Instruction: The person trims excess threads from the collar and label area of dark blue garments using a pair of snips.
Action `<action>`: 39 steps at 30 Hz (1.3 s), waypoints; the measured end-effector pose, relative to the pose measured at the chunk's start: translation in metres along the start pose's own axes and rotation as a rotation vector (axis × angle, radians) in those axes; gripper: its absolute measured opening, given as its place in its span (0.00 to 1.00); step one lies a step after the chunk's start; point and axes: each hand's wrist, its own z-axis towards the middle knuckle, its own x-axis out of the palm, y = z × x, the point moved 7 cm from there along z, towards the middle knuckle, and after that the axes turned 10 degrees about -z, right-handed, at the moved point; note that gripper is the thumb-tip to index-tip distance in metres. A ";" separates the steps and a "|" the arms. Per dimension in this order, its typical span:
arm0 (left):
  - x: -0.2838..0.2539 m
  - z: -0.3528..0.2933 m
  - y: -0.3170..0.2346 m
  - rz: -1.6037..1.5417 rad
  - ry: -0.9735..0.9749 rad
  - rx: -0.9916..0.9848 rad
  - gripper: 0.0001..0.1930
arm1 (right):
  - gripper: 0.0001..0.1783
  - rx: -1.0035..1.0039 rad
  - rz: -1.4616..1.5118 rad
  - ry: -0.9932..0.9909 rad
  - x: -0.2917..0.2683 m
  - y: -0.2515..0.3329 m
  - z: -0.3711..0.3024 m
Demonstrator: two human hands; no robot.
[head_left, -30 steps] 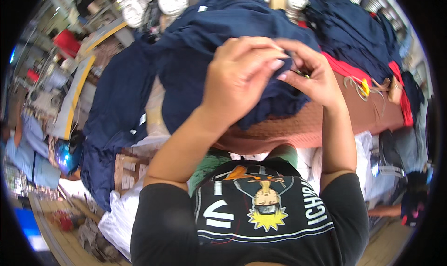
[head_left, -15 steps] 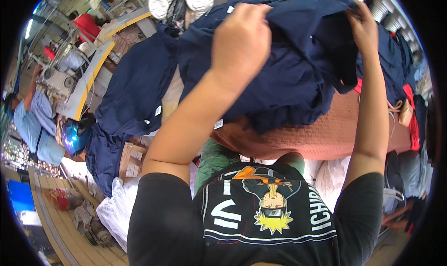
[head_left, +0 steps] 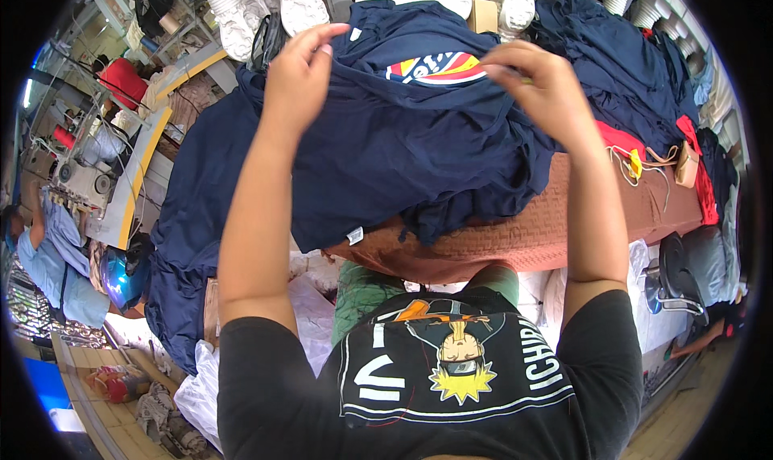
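Observation:
A dark navy T-shirt (head_left: 403, 150) lies spread in front of me, with a red, yellow and white printed emblem (head_left: 435, 67) showing in a fold near its far edge. My left hand (head_left: 296, 81) hovers over the shirt's far left part, thumb and forefinger apart, beside a small white label. Over the right end of the emblem is my right hand (head_left: 543, 85), its fingers curled toward the thumb. A small yellowish bit shows under that palm, too small to name. Whether the fingertips pinch cloth is hidden.
Beneath the shirt is a brown cloth-covered table (head_left: 483, 234). More navy garments (head_left: 620, 65) lie at right, near a yellow item (head_left: 635, 164) with cords. White balusters (head_left: 302, 5) line the far side. A person (head_left: 56, 250) works at a sewing machine (head_left: 84, 174) on the left.
The raised navy cloth has been let down flat, and the printed emblem has come into sight. My left hand moved left; my right hand moved left and lower.

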 end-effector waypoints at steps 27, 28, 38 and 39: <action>0.047 0.016 -0.066 -0.028 0.104 0.194 0.21 | 0.14 0.187 -0.445 -0.038 -0.050 -0.142 0.008; 0.069 -0.018 -0.034 -0.103 0.286 0.054 0.27 | 0.17 0.290 -0.332 0.148 -0.019 -0.135 -0.016; 0.066 -0.090 -0.024 -0.368 -0.091 0.049 0.08 | 0.07 0.301 0.057 -0.128 -0.012 -0.072 -0.089; 0.073 -0.088 -0.035 -0.287 -0.018 0.111 0.09 | 0.07 0.239 0.109 -0.115 -0.002 -0.056 -0.087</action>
